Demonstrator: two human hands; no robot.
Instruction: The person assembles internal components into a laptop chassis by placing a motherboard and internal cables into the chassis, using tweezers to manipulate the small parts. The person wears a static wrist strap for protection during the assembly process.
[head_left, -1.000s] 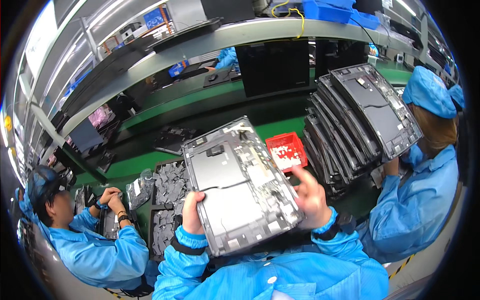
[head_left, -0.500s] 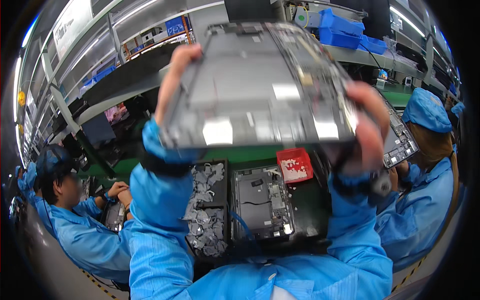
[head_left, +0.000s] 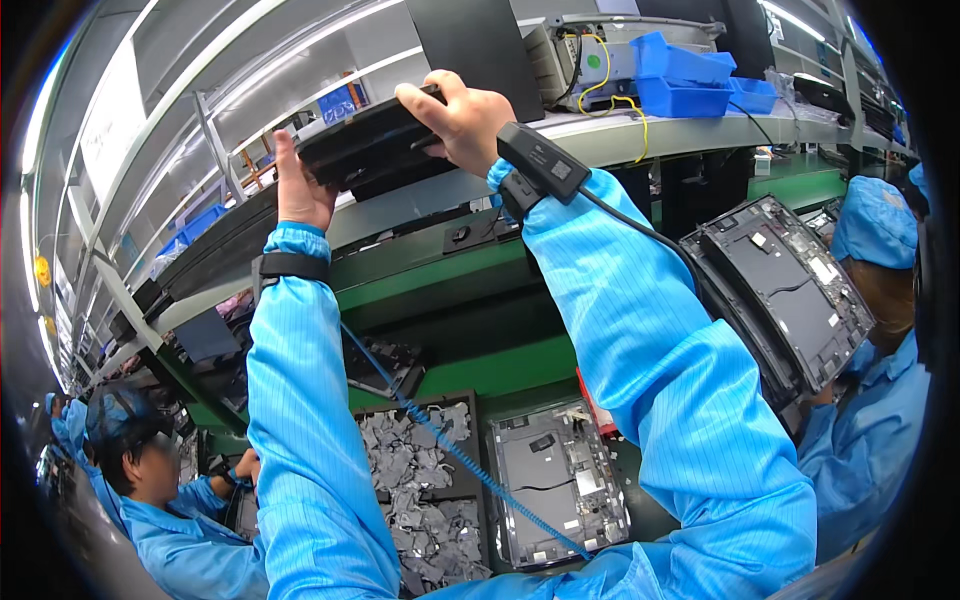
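Grey metal shelving with a long rail (head_left: pixel 600 150) curves across my feed, above a bench with a green surface (head_left: pixel 515 370). Two co-workers in blue smocks sit at its sides, one at left (head_left: pixel 190 540), one at right (head_left: pixel 870 450). Beside the right-hand one leans a stack of opened grey laptop shells (head_left: pixel 790 290) with exposed boards. My two hands have a thin, dark, flat rectangular device (head_left: pixel 365 145) raised at shelf height, seen nearly edge-on, so I can't tell whether it touches the shelf. My right hand (head_left: pixel 465 120) is clamped on its right end, fingers over the top; my left hand (head_left: pixel 303 195) is at the left end, thumb upright, its other fingers too hidden to tell how firmly they close. On the bench below, another opened grey laptop shell (head_left: pixel 525 465) lies flat, just right of a black divided tray (head_left: pixel 455 493) filled with crumpled grey scraps (head_left: pixel 410 450). Blue plastic bins (head_left: pixel 672 97) sit on the shelf at right; a red plastic bin (head_left: pixel 597 405) shows partly behind my right sleeve. A thin blue coiled cord (head_left: pixel 450 445) slants over the tray.
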